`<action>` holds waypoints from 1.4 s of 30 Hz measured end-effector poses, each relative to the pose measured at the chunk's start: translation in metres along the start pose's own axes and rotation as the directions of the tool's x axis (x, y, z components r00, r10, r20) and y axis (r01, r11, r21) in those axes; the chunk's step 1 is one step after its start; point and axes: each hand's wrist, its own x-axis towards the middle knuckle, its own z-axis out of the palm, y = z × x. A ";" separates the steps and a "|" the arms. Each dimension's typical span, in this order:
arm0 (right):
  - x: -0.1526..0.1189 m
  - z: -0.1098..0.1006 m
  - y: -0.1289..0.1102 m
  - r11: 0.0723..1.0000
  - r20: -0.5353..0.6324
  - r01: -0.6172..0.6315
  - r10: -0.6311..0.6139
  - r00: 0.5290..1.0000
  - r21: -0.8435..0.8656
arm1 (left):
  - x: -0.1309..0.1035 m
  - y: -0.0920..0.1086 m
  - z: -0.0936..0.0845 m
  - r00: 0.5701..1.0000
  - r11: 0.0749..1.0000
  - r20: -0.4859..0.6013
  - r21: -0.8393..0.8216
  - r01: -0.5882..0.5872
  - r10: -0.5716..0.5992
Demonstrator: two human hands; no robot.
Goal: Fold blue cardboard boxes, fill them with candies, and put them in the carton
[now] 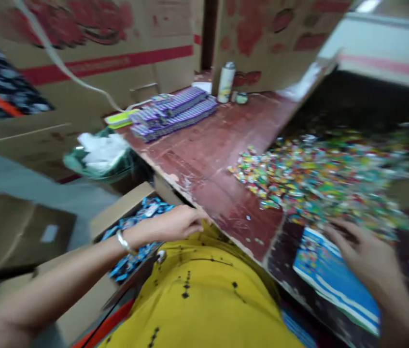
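Note:
My left hand (184,222), with a silver bangle at the wrist, hangs at the table's near edge, its fingers curled together; whether anything is between them is too small to tell. Below that forearm stands an open carton of blue packets (142,212). On the right, my right hand (359,246) rests at the top end of a blue printed pouch (334,275), thumb and fingers bent over its edge. Just beyond it spreads a heap of colourful wrapped sweets (316,179), blurred by motion.
Stacked purple striped strips (175,113) lie on the red table (211,159), near a white bottle (226,82) and a small jar (241,98). A green bin (99,154) with white scraps and a brown carton (19,234) stand left. Large cartons (117,63) rise behind.

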 end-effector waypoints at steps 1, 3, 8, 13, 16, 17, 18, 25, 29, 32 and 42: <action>-0.003 -0.007 0.002 0.997 0.029 -0.029 0.031 0.999 -0.078 | 0.018 0.017 0.010 0.994 0.994 0.000 -0.021 -0.107 0.107; -0.008 -0.010 0.007 0.985 0.086 -0.038 0.053 0.995 -0.170 | 0.051 0.049 0.038 0.951 0.950 -0.018 -0.040 -0.309 0.308; -0.018 0.010 0.027 0.960 0.142 0.087 -0.050 0.989 -0.266 | 0.113 0.100 0.120 0.718 0.710 0.073 0.107 -0.696 0.692; -0.017 0.021 0.031 0.960 0.058 0.136 -0.126 0.990 -0.243 | 0.131 0.106 0.143 0.706 0.678 0.138 0.200 -0.707 0.695; -0.015 0.016 0.026 0.971 -0.061 0.131 -0.146 0.987 -0.202 | 0.129 0.104 0.139 0.713 0.689 0.137 0.188 -0.700 0.688; -0.016 0.013 0.022 0.970 -0.099 0.142 -0.163 0.982 -0.196 | 0.128 0.104 0.138 0.716 0.694 0.137 0.181 -0.697 0.684; -0.016 0.010 0.018 0.968 -0.127 0.158 -0.184 0.975 -0.196 | 0.128 0.103 0.137 0.720 0.699 0.138 0.173 -0.694 0.681; -0.018 -0.007 -0.008 0.941 -0.073 0.232 -0.257 0.964 -0.248 | 0.129 0.103 0.144 0.737 0.730 0.141 0.107 -0.675 0.661; -0.022 -0.008 -0.014 0.987 -0.033 0.085 -0.090 0.995 -0.136 | 0.128 0.108 0.136 0.781 0.782 0.100 0.036 -0.622 0.617; -0.023 -0.010 -0.029 0.990 -0.119 -0.131 0.136 0.984 0.046 | 0.128 0.114 0.122 0.884 0.892 -0.148 -0.021 -0.451 0.443; -0.004 0.011 -0.102 0.588 0.104 -0.236 0.249 0.963 0.773 | 0.130 0.093 0.085 0.943 0.833 -0.322 -0.496 -0.245 0.085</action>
